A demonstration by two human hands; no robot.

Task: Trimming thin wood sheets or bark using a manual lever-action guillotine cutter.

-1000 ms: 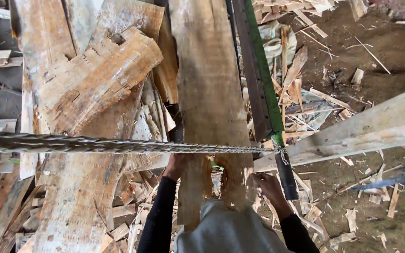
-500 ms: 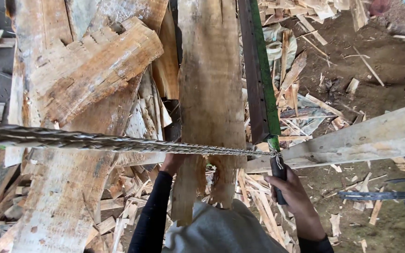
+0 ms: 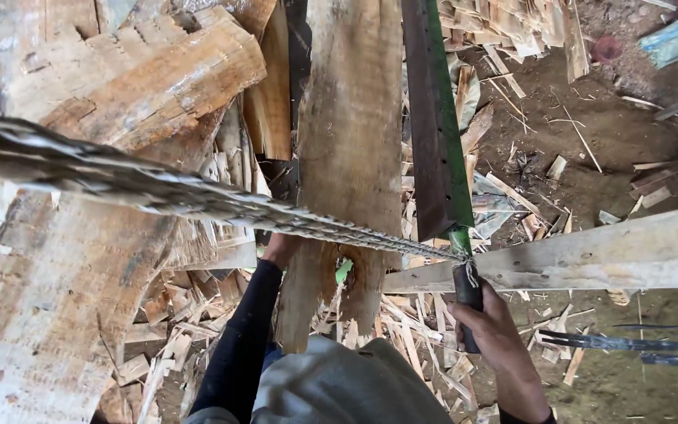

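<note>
My right hand (image 3: 490, 334) grips the dark handle of a long saw-like tool (image 3: 437, 133) with a green edge and a dark blade that runs up the view. A twisted cord (image 3: 198, 200) is tied at the handle and stretches off to the left. My left hand (image 3: 280, 247) holds the near end of a long rough wooden plank (image 3: 351, 149), just left of the blade. Its fingers are partly hidden behind the plank.
Thick split slabs of wood (image 3: 119, 102) are stacked at the left. A pale beam (image 3: 590, 255) crosses at the right. Wood chips and splinters (image 3: 402, 338) litter the dirt ground (image 3: 590, 141). Dark metal strips (image 3: 629, 341) lie at the right.
My right hand has left the plank's near end and taken hold of the tool's handle. The view has shifted closer and slightly left. My left hand stays on the plank.
</note>
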